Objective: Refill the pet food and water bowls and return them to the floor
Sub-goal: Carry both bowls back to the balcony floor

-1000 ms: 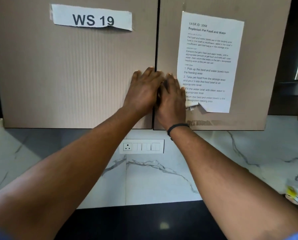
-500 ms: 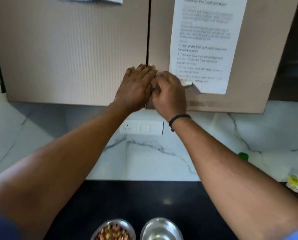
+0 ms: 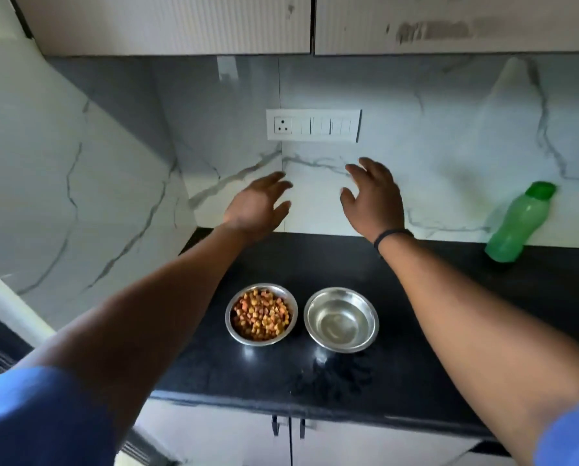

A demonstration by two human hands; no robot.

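We hold our left hand (image 3: 257,205) and right hand (image 3: 375,196) up in front of the marble backsplash (image 3: 449,146), fingers spread and empty, palms facing each other with a gap between them. Below our hands and nearer to us, the steel food bowl (image 3: 261,314) full of kibble (image 3: 261,315) sits on the black countertop (image 3: 432,331) just beside the steel water bowl (image 3: 341,319), which holds a little water. A green water bottle (image 3: 516,223) leans against the backsplash well to the right of our right hand.
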